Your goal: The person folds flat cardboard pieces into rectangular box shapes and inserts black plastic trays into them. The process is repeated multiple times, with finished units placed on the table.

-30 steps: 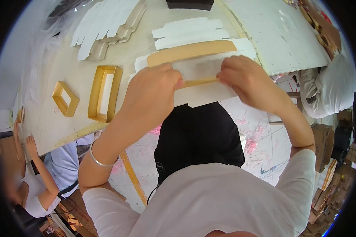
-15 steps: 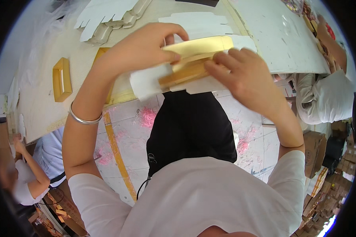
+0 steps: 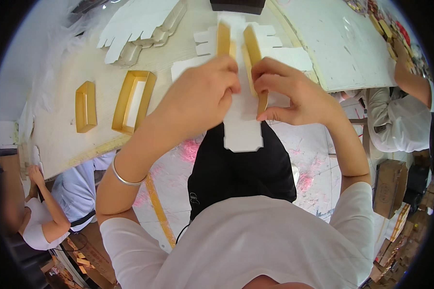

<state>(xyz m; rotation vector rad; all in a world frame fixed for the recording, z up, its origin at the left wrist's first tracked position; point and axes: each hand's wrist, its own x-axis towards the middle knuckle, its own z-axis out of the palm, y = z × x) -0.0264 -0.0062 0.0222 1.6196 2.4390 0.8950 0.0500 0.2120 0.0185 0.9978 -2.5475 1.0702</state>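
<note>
A white cardboard box blank (image 3: 243, 132) lies before me at the table's near edge, its front end reaching out over the edge. Two gold side walls stand up along it, a left gold wall (image 3: 223, 39) and a right gold wall (image 3: 252, 45). My left hand (image 3: 202, 91) has its fingers closed at the near end of the left wall, partly hiding it. With thumb and fingers, my right hand (image 3: 296, 91) pinches the near part of the right wall.
On the left, a small gold frame (image 3: 80, 108) and a larger gold frame (image 3: 142, 101) rest on the table. Beyond them lies a stack of white blanks (image 3: 135, 24). A black box (image 3: 237, 6) sits at the back. Other people work at both sides.
The gold piece held crosswise is now two upright walls running away from me. My hands have shifted downward in the view, the left one turning in. Both gold frames at left now show fully.
</note>
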